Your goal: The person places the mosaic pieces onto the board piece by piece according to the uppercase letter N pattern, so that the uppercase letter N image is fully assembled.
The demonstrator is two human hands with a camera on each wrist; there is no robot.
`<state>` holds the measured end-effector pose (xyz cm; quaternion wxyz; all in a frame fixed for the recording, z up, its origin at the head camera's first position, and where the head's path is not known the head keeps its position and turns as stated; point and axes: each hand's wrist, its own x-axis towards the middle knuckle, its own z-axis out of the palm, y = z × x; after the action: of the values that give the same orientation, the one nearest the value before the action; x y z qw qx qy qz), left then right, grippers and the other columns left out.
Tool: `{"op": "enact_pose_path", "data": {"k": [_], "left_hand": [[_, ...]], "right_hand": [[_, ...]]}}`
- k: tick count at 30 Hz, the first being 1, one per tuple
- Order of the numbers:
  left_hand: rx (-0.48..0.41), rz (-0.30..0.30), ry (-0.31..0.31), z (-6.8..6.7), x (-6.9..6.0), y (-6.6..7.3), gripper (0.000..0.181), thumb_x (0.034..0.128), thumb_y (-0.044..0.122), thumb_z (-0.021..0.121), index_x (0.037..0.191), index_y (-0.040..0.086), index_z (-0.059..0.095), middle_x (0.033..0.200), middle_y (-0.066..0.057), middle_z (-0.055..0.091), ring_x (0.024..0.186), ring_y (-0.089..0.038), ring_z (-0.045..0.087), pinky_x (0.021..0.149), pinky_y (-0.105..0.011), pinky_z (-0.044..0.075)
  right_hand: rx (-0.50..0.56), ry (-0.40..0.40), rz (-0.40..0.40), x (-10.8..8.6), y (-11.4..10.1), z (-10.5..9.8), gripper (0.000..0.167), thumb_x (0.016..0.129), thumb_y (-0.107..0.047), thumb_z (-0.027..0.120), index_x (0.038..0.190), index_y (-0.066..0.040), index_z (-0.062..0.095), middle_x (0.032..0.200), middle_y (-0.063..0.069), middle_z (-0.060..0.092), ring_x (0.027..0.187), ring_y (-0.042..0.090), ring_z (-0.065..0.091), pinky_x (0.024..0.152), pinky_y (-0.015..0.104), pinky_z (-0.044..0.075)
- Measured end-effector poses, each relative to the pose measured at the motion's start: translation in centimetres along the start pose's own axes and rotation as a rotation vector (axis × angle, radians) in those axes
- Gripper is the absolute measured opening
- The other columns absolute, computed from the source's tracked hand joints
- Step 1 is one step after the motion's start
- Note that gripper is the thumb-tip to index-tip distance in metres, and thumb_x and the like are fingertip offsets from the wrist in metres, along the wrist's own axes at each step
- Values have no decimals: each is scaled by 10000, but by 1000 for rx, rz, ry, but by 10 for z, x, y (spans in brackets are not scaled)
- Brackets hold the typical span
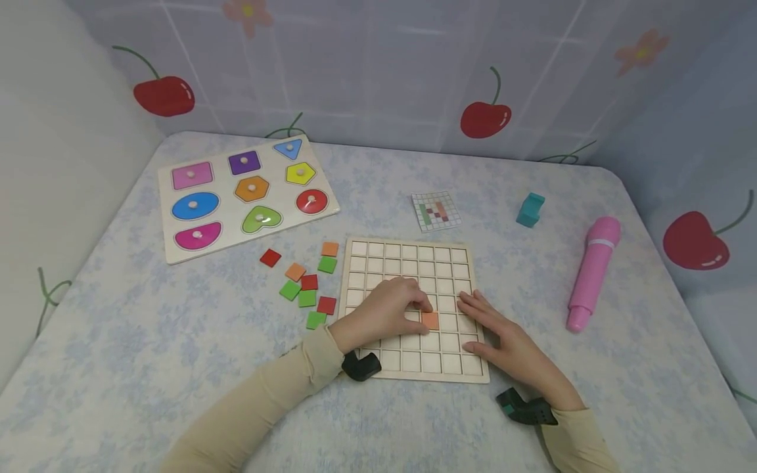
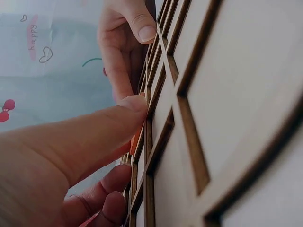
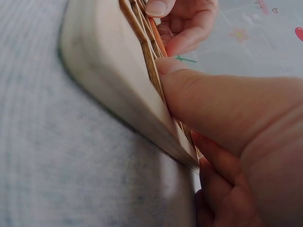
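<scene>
A square wooden grid board (image 1: 414, 376) lies flat on the table. Over its middle, the left hand (image 1: 387, 312) has its thumb and index finger at an orange square tile (image 1: 430, 320), which sits in a cell of the grid. In the left wrist view the thumb tip touches the orange tile (image 2: 135, 142) along its edge. The right hand (image 1: 508, 338) rests on the board's right edge, fingers extended and thumb on the grid; the right wrist view shows its thumb (image 3: 208, 99) on the board's rim. Other board cells in sight hold no tile.
Loose red, green and orange tiles (image 1: 307, 298) lie left of the board. Behind them is a shape puzzle board (image 1: 227, 246). A small pattern card (image 1: 451, 211), a teal block (image 1: 530, 209) and a pink pen-shaped object (image 1: 593, 272) lie behind and to the right.
</scene>
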<state>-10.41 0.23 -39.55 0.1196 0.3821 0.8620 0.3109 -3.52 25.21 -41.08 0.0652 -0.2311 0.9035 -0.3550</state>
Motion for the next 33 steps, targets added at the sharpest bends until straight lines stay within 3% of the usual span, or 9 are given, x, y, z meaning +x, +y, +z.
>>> {"op": "enact_pose_path", "data": {"k": [10,15,19,24,29,33], "left_hand": [[-52,-12,5,-4,-3,2,180,794,236,766,961,173,740,911,94,583,838,-80,524,726,-235,408],[-153,-36,69,-21,-13,-8,186,826,187,732,1004,132,720,927,50,621,814,-103,544,708,-238,434],[-215,-92,191,-52,-41,-29,226,827,139,729,1043,80,699,975,-16,637,842,-146,548,701,-281,460],[-219,-229,312,-85,-90,-62,252,826,125,729,1062,45,690,959,-55,642,819,-178,545,730,-348,465],[-186,-383,302,-99,-132,-92,255,834,171,726,1064,66,694,949,-21,630,851,-197,532,792,-393,444],[-184,-414,241,-98,-148,-107,310,818,158,740,1105,60,676,972,-22,621,864,-209,525,789,-383,456]], "right_hand": [[-9,-4,17,1,2,0,673,833,-190,715,1421,-94,404,1493,30,293,1384,215,148,997,116,153],[-1,0,-12,1,4,1,669,830,-162,716,1416,-71,405,1489,65,297,1384,238,145,1004,122,146],[-6,9,-44,-1,4,1,671,829,-144,714,1416,-61,400,1487,88,294,1383,248,145,1003,112,143],[-23,11,-42,-2,4,-2,670,835,-161,710,1422,-77,396,1490,78,291,1385,223,140,996,106,138],[-8,12,-39,1,4,-1,667,836,-162,709,1422,-86,399,1490,73,293,1386,222,138,996,106,140],[16,13,-31,-1,2,2,664,835,-158,710,1419,-87,404,1489,67,296,1387,212,135,989,94,146]]}}
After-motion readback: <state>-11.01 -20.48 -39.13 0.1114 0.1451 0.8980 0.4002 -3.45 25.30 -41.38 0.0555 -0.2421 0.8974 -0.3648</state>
